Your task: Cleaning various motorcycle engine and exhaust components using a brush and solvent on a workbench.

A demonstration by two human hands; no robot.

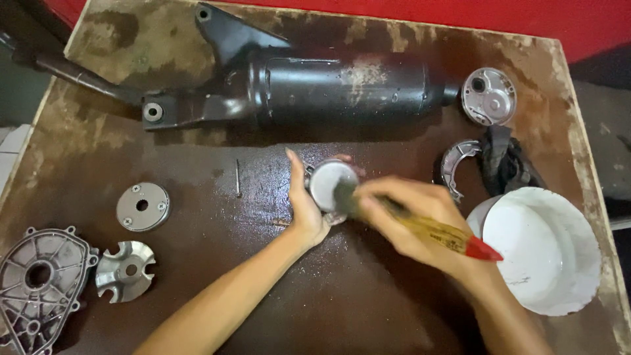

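My left hand (303, 204) grips a round silver metal part (330, 185) at the middle of the stained wooden table (217, 315), thumb on its left side. My right hand (414, 220) holds a paintbrush (453, 236) with a yellow handle and red tip. The brush's bristles rest on the face of the metal part. The hand is blurred with motion.
A black exhaust muffler (328, 85) lies across the back. A white bowl (536, 250) stands at the right, beside a black rag (506, 161) and a curved brake shoe (455, 158). A round metal cover (488, 96) is behind. At left lie a disc (142, 206), a ramp plate (125, 269), an engine cover (36, 283) and a nail (237, 178).
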